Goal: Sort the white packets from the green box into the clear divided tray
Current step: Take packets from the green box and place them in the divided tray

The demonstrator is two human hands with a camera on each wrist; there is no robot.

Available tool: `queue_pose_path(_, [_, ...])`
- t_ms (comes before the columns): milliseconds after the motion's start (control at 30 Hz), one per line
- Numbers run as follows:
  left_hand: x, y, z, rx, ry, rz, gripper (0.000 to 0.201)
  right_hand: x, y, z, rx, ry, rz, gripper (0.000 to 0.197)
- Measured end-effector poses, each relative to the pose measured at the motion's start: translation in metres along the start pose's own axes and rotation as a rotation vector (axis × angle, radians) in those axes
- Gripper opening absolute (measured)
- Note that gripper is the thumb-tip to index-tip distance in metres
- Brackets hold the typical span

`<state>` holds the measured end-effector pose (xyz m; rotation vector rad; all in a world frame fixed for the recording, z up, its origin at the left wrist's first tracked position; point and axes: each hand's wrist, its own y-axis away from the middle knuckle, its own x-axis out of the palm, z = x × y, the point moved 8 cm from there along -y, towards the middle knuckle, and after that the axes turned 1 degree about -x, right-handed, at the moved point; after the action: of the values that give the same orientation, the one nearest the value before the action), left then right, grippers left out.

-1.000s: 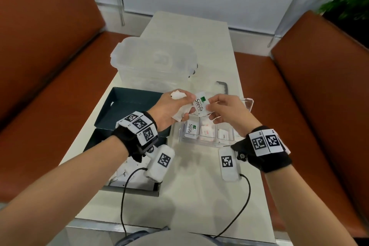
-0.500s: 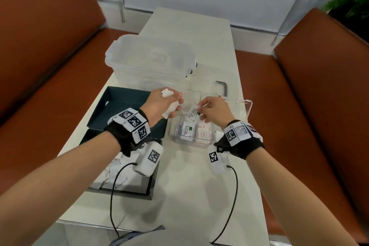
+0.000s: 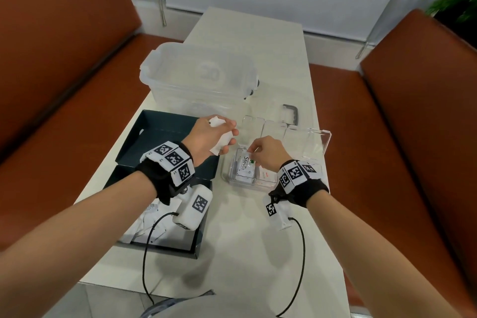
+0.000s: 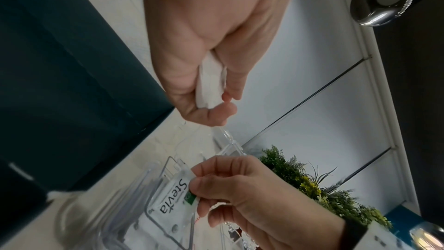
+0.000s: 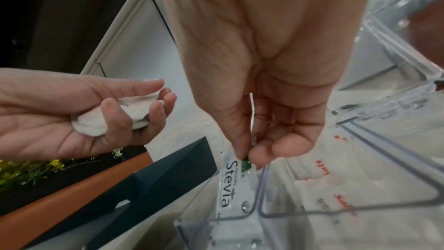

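Note:
My right hand (image 3: 254, 152) pinches the top edge of a white Stevia packet (image 3: 245, 166) (image 5: 228, 185) (image 4: 173, 199) and holds it in the left compartment of the clear divided tray (image 3: 233, 182). Red-printed packets (image 3: 267, 175) (image 5: 336, 193) lie in the neighbouring compartment. My left hand (image 3: 219, 134) hovers just left of the tray, curled round a bunch of white packets (image 3: 222, 141) (image 4: 210, 83) (image 5: 115, 117). The dark green box (image 3: 198, 242) lies at the near left with several white packets (image 3: 147, 227) in it.
The box's lid (image 3: 157, 134) lies open beyond it. A large clear lidded tub (image 3: 198, 77) stands farther back. The tray's clear hinged lid (image 3: 304, 142) lies open behind the tray, with a dark handle (image 3: 291, 111) past it. Brown benches flank the table.
My right hand has taken the Stevia packet from near the left hand and lowered it into the tray's left compartment. The left hand stayed put with its bunch.

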<state>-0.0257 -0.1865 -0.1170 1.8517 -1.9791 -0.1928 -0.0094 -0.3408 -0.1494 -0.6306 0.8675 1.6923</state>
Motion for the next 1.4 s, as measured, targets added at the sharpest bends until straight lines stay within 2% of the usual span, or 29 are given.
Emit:
queue_pose_path(200, [0.001,-0.002,0.004,-0.056,0.035,0.009,0.027,0.012,-0.003,0.008,-0.030,0.214,-0.009,0.018])
queue_pose_path(367, [-0.001,-0.004,0.006,-0.083,0.082,-0.002,0.034,0.018,0.000,0.011,-0.088,0.321,-0.030,0.027])
queue_pose_path(500, [0.000,-0.004,0.011,-0.133,0.159,0.003,0.046,0.020,0.003,0.022,-0.182,0.396,-0.059,0.022])
queue_pose_path(633, [0.006,-0.003,0.019,-0.239,0.323,0.049,0.057,0.029,0.001,0.013,-0.104,0.433,-0.017,0.023])
queue_pose_path(733, [0.011,-0.001,0.020,-0.290,0.440,0.110,0.054,0.031,0.001,0.009,-0.092,0.422,-0.029,0.023])
queue_pose_path(867, [0.016,0.004,0.019,-0.308,0.539,0.181,0.032,0.016,0.007,0.010,-0.137,0.291,-0.061,0.015])
queue_pose_path(1000, [0.017,0.003,0.016,-0.238,0.393,0.227,0.035,-0.037,0.019,0.018,-0.215,-0.010,-0.276,0.011])
queue_pose_path(1067, [0.023,0.003,0.015,-0.219,0.276,0.265,0.033,-0.064,0.026,0.022,-0.240,-0.096,-0.333,0.010])
queue_pose_path(1167, [0.036,0.006,0.014,-0.185,0.085,0.324,0.029,-0.085,0.032,0.032,-0.282,-0.132,-0.291,0.014])
queue_pose_path(1300, [0.063,0.007,0.012,-0.100,-0.118,0.415,0.025,-0.077,0.035,0.030,-0.249,-0.167,-0.142,0.028])
queue_pose_path(1400, [0.076,0.003,0.013,-0.048,-0.164,0.414,0.022,-0.078,0.036,0.015,-0.201,-0.221,-0.159,0.024])
